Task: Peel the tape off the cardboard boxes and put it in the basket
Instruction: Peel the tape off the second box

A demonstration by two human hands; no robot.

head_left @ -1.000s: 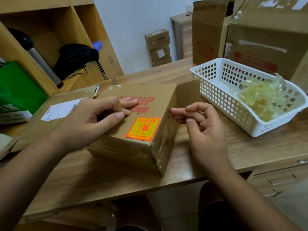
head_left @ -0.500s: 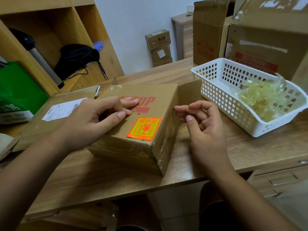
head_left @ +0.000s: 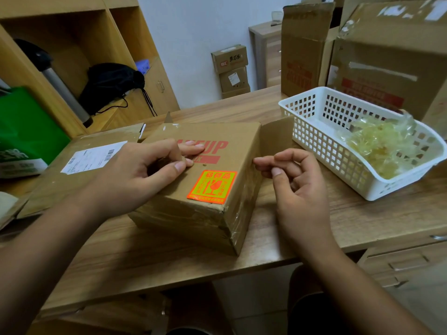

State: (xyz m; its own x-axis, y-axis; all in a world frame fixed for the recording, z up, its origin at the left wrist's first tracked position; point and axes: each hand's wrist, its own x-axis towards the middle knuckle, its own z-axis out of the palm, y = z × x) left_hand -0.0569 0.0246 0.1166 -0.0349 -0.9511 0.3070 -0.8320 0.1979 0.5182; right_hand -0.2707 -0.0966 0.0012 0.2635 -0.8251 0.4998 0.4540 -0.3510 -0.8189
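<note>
**Both hands at one box, basket to the right**

The left hand (head_left: 145,175) lies arched over the top of a cardboard box (head_left: 242,146). Its fingertips and thumb tip are planted on the cardboard and nothing is enclosed in it. The right hand (head_left: 297,189) is beside the box's right upper edge with its fingers curled and the foremost fingertip touching that edge. The thumb sits close against the fingers, but whether they pinch a strip of tape cannot be told.

The box stands in the middle of the bench (head_left: 314,221), one corner pointing near. An orange sticker (head_left: 211,187) is on its top near that corner, with red lettering beyond it that the left fingers partly cover. Glossy clear tape (head_left: 238,221) wraps the near-right corner and side. At the far right of the box a flap (head_left: 275,139) stands upright.

Just right of the flap sits the white basket (head_left: 314,131) — a wad of peeled tape (head_left: 379,146), yellowish and crumpled, lies in its right half. Two large cardboard boxes (head_left: 387,56) stand behind it.

Left of the box lies flattened cardboard (head_left: 60,189) with a white shipping label (head_left: 94,157), and at the far left a green bag (head_left: 24,131). Wooden shelves (head_left: 125,27) beyond hold a black bag (head_left: 111,85).
</note>
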